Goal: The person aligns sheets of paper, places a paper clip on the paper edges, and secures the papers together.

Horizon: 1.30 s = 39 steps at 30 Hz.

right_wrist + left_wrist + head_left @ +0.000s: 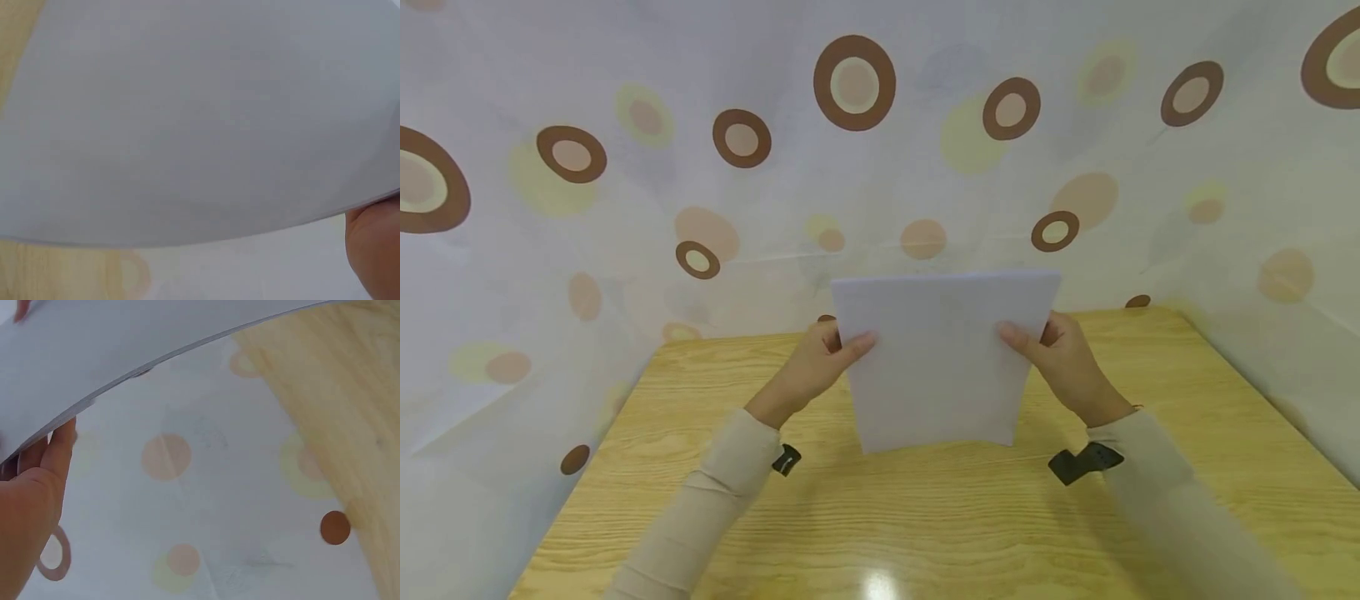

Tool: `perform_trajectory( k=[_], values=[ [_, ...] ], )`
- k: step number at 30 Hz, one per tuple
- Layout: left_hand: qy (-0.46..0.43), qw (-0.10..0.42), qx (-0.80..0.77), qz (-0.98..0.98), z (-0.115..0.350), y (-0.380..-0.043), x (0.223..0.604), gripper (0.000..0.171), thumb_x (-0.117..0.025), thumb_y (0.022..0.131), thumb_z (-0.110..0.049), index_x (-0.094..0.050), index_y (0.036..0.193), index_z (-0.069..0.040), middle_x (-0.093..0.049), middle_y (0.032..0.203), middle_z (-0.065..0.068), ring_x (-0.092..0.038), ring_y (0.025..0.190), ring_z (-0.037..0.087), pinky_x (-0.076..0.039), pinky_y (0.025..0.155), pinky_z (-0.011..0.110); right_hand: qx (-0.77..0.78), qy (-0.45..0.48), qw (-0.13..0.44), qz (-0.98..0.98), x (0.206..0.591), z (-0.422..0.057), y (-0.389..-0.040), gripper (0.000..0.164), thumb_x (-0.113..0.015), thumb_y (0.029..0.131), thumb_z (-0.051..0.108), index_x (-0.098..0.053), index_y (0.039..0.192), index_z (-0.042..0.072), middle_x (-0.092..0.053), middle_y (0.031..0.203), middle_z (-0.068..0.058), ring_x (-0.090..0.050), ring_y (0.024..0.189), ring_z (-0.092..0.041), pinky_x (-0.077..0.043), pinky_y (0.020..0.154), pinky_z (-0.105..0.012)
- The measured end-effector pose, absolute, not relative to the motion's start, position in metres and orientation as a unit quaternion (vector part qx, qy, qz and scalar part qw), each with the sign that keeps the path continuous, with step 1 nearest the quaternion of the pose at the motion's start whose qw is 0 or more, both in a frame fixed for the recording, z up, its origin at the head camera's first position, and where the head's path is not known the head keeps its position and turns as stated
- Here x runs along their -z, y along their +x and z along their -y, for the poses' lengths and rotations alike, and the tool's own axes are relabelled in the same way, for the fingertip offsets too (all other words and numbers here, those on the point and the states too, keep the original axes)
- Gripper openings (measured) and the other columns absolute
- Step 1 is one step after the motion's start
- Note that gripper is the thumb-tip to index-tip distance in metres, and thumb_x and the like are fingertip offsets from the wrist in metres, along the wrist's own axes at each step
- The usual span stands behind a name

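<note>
A stack of white paper (940, 367) is held up, tilted, over the wooden table, with its top edge showing some thickness. My left hand (820, 358) grips the stack's left side, thumb on the near face and fingers behind. On the right side my right hand (1063, 358) pinches it the same way. In the left wrist view the fingers of the left hand (37, 481) curl behind the stack's edge (156, 359). The right wrist view is mostly filled by the sheet's pale face (200, 125), with part of the right hand (375, 244) at the lower right.
The light wood table (925, 517) spreads beneath both forearms. A white sheet-like backdrop (880, 192) with brown rings and pastel spots rises behind the table and along both sides. Dark straps (1086, 461) sit at the wrists, over pale sleeves.
</note>
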<state>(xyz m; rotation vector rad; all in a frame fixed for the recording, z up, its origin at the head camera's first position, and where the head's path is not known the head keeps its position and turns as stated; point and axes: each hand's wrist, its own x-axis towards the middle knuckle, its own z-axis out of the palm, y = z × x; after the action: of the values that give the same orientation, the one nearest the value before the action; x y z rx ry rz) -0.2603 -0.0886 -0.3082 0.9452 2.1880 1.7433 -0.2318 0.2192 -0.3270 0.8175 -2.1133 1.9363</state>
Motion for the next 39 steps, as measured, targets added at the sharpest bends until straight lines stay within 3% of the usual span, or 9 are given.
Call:
perform_trajectory(
  k=[5, 13, 19, 27, 34, 39],
  values=[
    [0.371, 0.039, -0.604, -0.705, 0.090, -0.270, 0.293, 0.027, -0.046, 0.094, -0.018, -0.055, 0.112, -0.002, -0.063, 0.102, 0.012, -0.060, 0.093, 0.024, -0.047, 0.082, 0.036, -0.642, 0.262, 0.100, 0.714, 0.317, -0.216, -0.233, 0.023, -0.049, 0.091, 0.010, -0.054, 0.111, -0.001, -0.061, 0.103, -0.012, -0.062, 0.089, -0.025, -0.051, 0.073, -0.033],
    [0.325, 0.080, -0.629, -0.701, 0.082, -0.264, 0.293, 0.025, -0.049, 0.092, -0.015, -0.056, 0.108, 0.003, -0.063, 0.103, 0.012, -0.061, 0.095, 0.024, -0.047, 0.083, 0.037, -0.656, 0.258, 0.122, 0.698, 0.316, -0.209, -0.232, 0.021, -0.050, 0.091, 0.009, -0.057, 0.107, -0.002, -0.063, 0.100, -0.010, -0.062, 0.087, -0.023, -0.051, 0.072, -0.032],
    [0.306, 0.059, -0.631, -0.711, 0.080, -0.268, 0.303, 0.029, -0.052, 0.090, -0.023, -0.059, 0.105, 0.001, -0.063, 0.105, 0.011, -0.060, 0.097, 0.022, -0.046, 0.086, 0.036, -0.663, 0.252, 0.134, 0.692, 0.318, -0.206, -0.233, 0.020, -0.052, 0.090, 0.009, -0.058, 0.104, -0.002, -0.065, 0.097, -0.009, -0.063, 0.084, -0.022, -0.051, 0.071, -0.031],
    [0.323, 0.043, -0.629, -0.706, 0.076, -0.259, 0.305, 0.024, -0.050, 0.091, -0.012, -0.061, 0.099, 0.008, -0.063, 0.102, 0.018, -0.062, 0.094, 0.025, -0.047, 0.083, 0.037, -0.664, 0.236, 0.130, 0.698, 0.323, -0.208, -0.235, 0.019, -0.052, 0.090, 0.011, -0.058, 0.104, 0.000, -0.066, 0.095, -0.007, -0.064, 0.083, -0.022, -0.052, 0.070, -0.031],
    [0.292, 0.013, -0.621, -0.727, 0.073, -0.265, 0.320, 0.028, -0.053, 0.090, -0.022, -0.061, 0.101, 0.003, -0.065, 0.100, 0.015, -0.063, 0.091, 0.021, -0.049, 0.080, 0.034, -0.670, 0.246, 0.128, 0.688, 0.325, -0.207, -0.235, 0.018, -0.052, 0.089, 0.008, -0.058, 0.104, -0.001, -0.066, 0.095, -0.005, -0.064, 0.082, -0.020, -0.052, 0.068, -0.031],
    [0.271, 0.019, -0.608, -0.746, 0.071, -0.252, 0.310, 0.028, -0.050, 0.091, -0.016, -0.060, 0.102, 0.007, -0.063, 0.103, 0.019, -0.062, 0.093, 0.024, -0.049, 0.081, 0.034, -0.658, 0.239, 0.133, 0.701, 0.325, -0.208, -0.235, 0.019, -0.053, 0.089, 0.010, -0.058, 0.103, -0.001, -0.066, 0.094, -0.005, -0.064, 0.081, -0.021, -0.053, 0.067, -0.031]
  ],
)
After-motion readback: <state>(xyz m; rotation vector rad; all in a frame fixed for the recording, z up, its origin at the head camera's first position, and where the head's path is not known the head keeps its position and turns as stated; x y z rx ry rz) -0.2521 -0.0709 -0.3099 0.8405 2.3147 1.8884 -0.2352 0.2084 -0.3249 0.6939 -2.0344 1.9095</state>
